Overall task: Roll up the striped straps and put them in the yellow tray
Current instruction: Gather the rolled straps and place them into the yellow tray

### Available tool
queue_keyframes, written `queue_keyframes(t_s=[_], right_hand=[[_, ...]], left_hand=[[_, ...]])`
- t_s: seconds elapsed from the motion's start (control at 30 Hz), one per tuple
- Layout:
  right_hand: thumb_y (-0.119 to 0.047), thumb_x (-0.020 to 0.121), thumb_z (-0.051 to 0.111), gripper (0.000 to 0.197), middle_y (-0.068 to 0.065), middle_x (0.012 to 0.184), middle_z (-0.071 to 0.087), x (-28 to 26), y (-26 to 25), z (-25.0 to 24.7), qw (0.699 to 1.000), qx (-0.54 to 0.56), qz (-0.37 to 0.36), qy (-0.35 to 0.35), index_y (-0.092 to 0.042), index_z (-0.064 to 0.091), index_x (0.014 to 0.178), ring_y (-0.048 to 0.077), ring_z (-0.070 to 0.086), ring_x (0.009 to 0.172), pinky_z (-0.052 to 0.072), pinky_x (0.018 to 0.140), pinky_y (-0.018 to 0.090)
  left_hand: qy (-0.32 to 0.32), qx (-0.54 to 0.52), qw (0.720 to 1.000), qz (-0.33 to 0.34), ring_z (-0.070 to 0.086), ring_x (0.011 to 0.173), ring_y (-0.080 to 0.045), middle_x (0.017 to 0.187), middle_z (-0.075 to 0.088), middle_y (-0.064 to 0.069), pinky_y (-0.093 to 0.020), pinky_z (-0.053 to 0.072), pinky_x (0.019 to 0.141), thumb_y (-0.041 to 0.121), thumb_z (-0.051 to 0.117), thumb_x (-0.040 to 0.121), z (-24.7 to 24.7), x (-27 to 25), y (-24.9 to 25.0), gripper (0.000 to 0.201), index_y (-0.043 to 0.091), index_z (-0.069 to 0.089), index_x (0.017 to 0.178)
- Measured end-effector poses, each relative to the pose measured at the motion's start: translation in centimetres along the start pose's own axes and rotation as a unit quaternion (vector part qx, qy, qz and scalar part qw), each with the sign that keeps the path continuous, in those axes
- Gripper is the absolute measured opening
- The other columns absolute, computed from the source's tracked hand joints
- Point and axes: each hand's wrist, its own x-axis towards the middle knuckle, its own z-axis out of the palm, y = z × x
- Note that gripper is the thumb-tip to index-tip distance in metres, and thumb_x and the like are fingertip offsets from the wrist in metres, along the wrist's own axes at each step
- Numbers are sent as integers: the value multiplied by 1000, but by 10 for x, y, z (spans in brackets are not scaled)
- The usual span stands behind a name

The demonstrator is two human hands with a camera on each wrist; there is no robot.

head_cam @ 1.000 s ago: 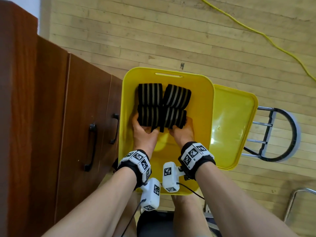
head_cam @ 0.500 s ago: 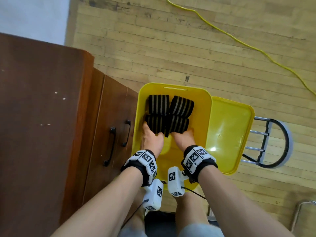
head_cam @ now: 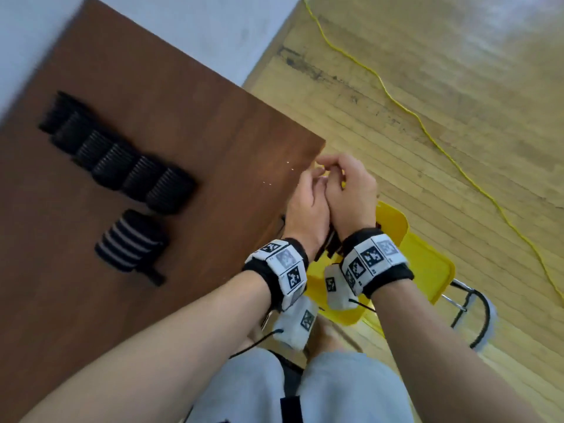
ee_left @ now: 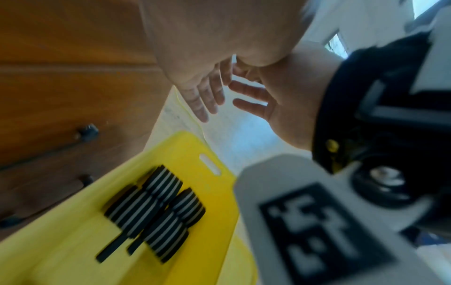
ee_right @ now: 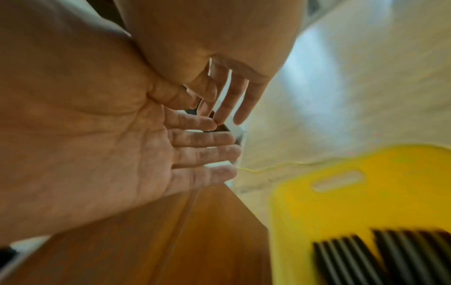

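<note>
Glossy plastic tray [ee_left: 73, 250] (ribbed cloth straps [ee_left: 156, 208])

It looks like a plain indoor room, perhaps a home or hall, though which one cannot be told; a worn wooden plank floor [head_cam: 457, 123] runs under a pale wall [head_cam: 183, 25]. A brown wooden cabinet [head_cam: 152, 117] with dark door handles [ee_left: 85, 133] stands against that wall; a yellow cable [head_cam: 406, 108] trails across the floor.

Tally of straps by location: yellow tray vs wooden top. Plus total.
Straps in the yellow tray: 4 rolls
Straps in the row on the wooden top: 6, as far as the blur allows
Lone striped roll beside that row: 1
Total: 11
</note>
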Motion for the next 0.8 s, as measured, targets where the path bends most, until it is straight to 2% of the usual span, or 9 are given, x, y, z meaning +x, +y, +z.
queue_keyframes(t_s=[0.1,0.17,0.23,0.37,0.47,0.53,0.63,0.7,0.8], right_hand=[[-7,96,50,31,-11,102,71,5,-68,26,995,-11,-67,-67,-27,73,102,9,64,99,52,90,29],[-7,97,49,31,-10,103,70,2,-109,48,986,-25,-103,-130,-25,73,105,10,64,101,51,92,31],[-10,99,47,31,-8,107,71,-6,-146,73,969,-53,-144,-196,-25,71,110,12,64,104,52,93,33],[-14,102,47,28,-1,111,74,-28,-202,123,920,-95,-211,-315,-20,69,119,19,68,103,56,91,41],[-15,99,52,30,2,116,73,-43,-223,160,868,-160,-233,-407,-21,67,125,24,67,107,55,93,43],[-16,95,57,39,4,126,67,-49,-227,184,802,-258,-258,-473,-21,61,133,27,63,115,54,95,45],[-18,91,67,58,9,138,55,-55,-222,212,684,-413,-300,-521,-17,46,146,31,54,127,53,99,51],[-28,90,74,63,9,136,54,-58,-215,225,631,-471,-318,-527,-15,45,145,32,51,129,53,98,51],[-37,80,85,72,6,132,55,-62,-208,236,576,-519,-341,-532,-16,48,139,29,49,128,54,97,49]], left_hand=[[83,-72,993,36,69,97,-10,102,73,5,-37,57,88,24,45,107,-61,-2,25,18,28,63,107],[132,-73,987,58,69,99,-12,104,73,6,-36,55,90,22,45,107,-105,-4,33,20,25,64,110],[177,-61,980,64,68,100,-15,106,72,5,-41,56,90,25,45,106,-148,-11,36,22,23,65,114],[264,-11,963,62,66,96,-11,103,71,7,-33,52,84,24,49,106,-232,-34,27,18,22,65,112],[300,80,951,13,63,98,-20,107,67,1,-38,50,84,27,53,104,-282,-48,2,11,24,63,107],[291,127,947,-44,60,104,-23,113,62,0,-40,50,87,28,60,98,-306,-52,-23,14,26,60,112],[202,157,958,-132,53,126,-25,136,56,-5,-43,47,103,29,78,86,-330,-54,-58,61,21,50,140],[113,158,966,-168,50,135,-26,147,51,-7,-43,44,112,32,84,82,-336,-52,-72,83,17,41,151],[47,199,958,-200,62,116,-25,132,63,-4,-43,52,100,44,83,80,-337,-46,-84,70,15,55,137]])
